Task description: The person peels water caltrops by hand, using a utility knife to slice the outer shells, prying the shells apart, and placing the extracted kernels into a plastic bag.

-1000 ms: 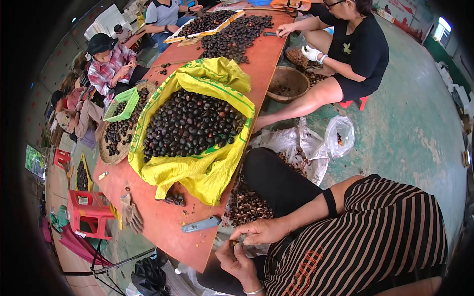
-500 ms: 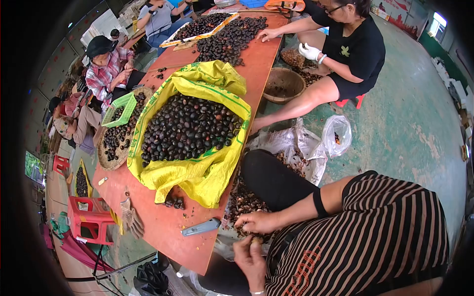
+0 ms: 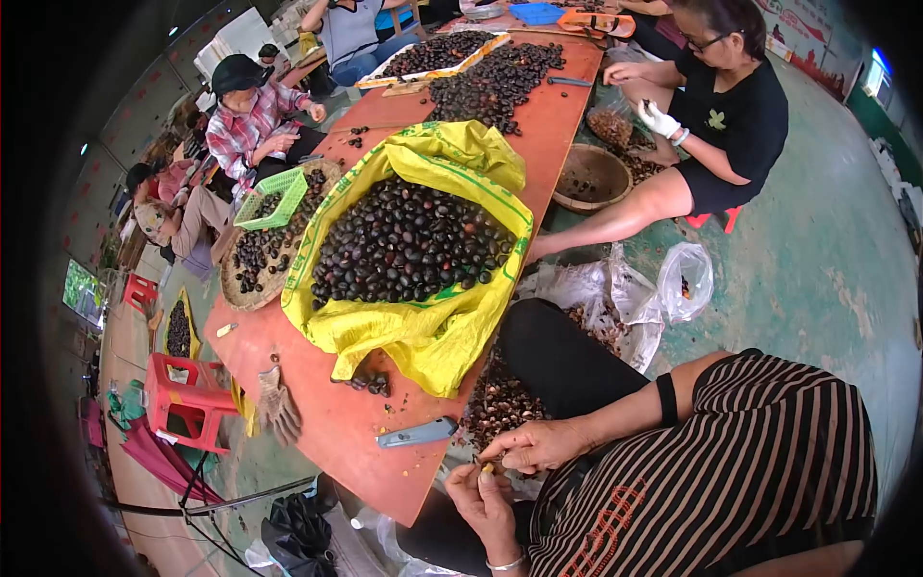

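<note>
My left hand, with a bracelet at the wrist, pinches a small yellowish nut between thumb and fingers. Against it sits my right hand, its fingers curled and the tips at the nut; whatever they hold is too small to make out. Below the hands and beside my dark-trousered leg lies a heap of brown shell pieces. On the table corner close by rests a grey-blue knife handle. A yellow woven sack, rolled open, holds many glossy dark nuts.
The red table carries more nuts, a round woven tray and a green basket. A glove hangs at its edge near a red stool. Across sits a co-worker in black, beside a bowl-shaped basket.
My right hand has come down to meet the nut in my left hand. The whole view has shifted, so the table appears farther right. The co-worker in black has drawn one hand back from the table.
</note>
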{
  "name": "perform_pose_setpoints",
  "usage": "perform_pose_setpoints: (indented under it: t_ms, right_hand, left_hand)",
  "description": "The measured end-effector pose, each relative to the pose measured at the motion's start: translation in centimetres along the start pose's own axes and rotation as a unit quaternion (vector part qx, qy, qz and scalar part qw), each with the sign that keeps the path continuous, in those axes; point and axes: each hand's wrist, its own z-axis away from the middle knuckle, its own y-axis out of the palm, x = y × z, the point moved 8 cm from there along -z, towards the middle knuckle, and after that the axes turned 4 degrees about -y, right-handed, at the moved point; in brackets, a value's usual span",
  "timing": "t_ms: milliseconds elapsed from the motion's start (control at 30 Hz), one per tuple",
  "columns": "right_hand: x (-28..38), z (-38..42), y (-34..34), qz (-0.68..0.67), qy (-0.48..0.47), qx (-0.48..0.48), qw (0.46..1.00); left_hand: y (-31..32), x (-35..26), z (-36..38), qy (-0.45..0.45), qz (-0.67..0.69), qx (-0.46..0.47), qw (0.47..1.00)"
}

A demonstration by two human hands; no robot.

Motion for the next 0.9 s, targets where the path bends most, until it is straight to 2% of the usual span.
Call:
perform_pose_setpoints:
  t_ms: [100, 167, 333, 500, 633, 767, 900]
  right_hand:
    - [-1.1, -0.4, -0.6, 0.032, -0.006, -0.021, 0.999]
    - [-2.0, -0.1, -0.9, 0.029, 0.058, -0.041, 0.997]
    - [-1.7, 0.4, -1.3, 0.007, 0.071, -0.082, 0.994]
    - [-3.1, -0.2, -2.3, 0.011, 0.048, -0.085, 0.995]
    - [0.0, 0.4, -0.5, 0.036, -0.004, -0.04, 0.999]
    - [0.5, 0.6, 0.0, 0.096, -0.001, -0.047, 0.994]
    - [0.9, 0.7, 0.1, 0.082, -0.027, -0.052, 0.995]
  left_hand:
    - [0.0, -0.2, 0.1, -0.024, 0.026, 0.007, 0.999]
    - [0.0, -0.3, 0.0, -0.012, 0.018, -0.01, 1.0]
    - [0.2, -0.5, 0.0, -0.018, -0.019, -0.012, 1.0]
    - [0.4, -0.5, -0.1, -0.018, -0.023, -0.019, 0.999]
    - [0.1, -0.3, -0.4, -0.003, -0.005, -0.027, 1.0]
    - [-0.1, -0.1, -0.5, 0.01, 0.002, -0.033, 0.999]
    - [-0.1, 0.2, -0.4, -0.004, -0.02, -0.037, 0.999]
